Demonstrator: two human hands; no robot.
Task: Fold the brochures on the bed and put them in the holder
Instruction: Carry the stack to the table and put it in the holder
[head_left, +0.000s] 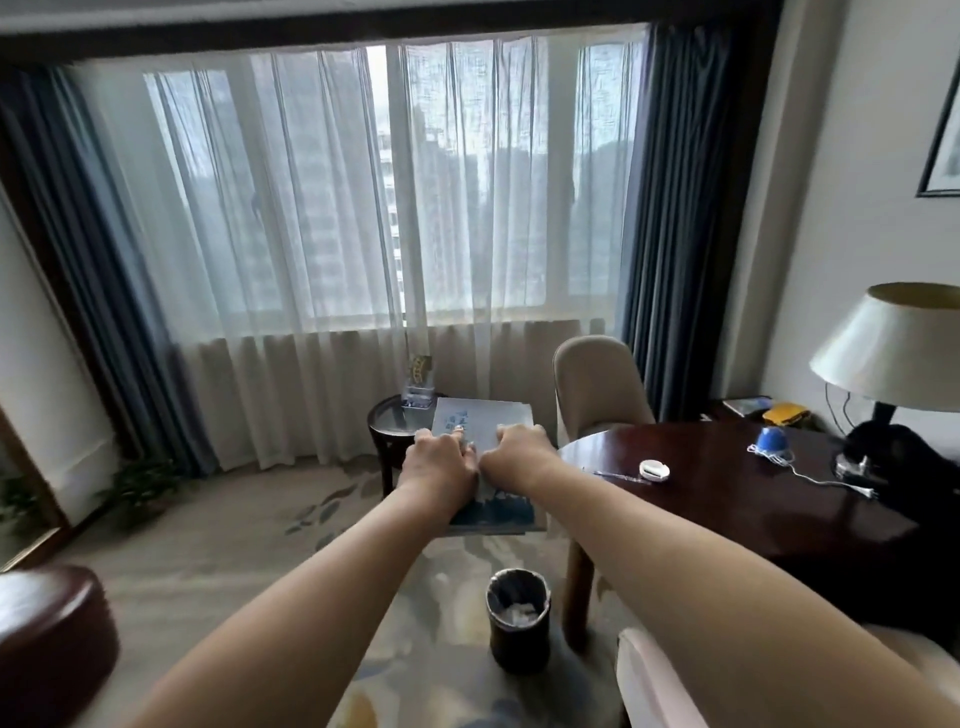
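Brochure (488, 415) is up in the air, held w/ both hands at arm's length, over the carpet (208, 545) and just in front of the side table (387, 422). It lies roughly flat, long way running from the person twd the window. Far part is pale grey-blue w/ a few small blue marks near the L edge. Near part, below the wrists, has a dark blue picture w/ a white strip along the bottom edge. Far edge looks layered, more than one sheet or panel, can't tell which.

L hand (441, 457) grips the brochure around mid-length, fingers curled over it, fingertips (460, 429) on the top face. R hand (519, 448) grips it right beside, knuckles up, fingers curled round the paper. The 2 hands touch each other at the middle.

Holder (417, 397) is clear plastic and stands on the side table, past the brochure's far L corner, w/ sthg yellowish sticking up from it; too small to read.

R of the brochure: beige chair (597, 384), dark round table (727, 499) and a lamp (893, 348) at the R edge. Bin (518, 618) stands on the carpet under the R forearm.
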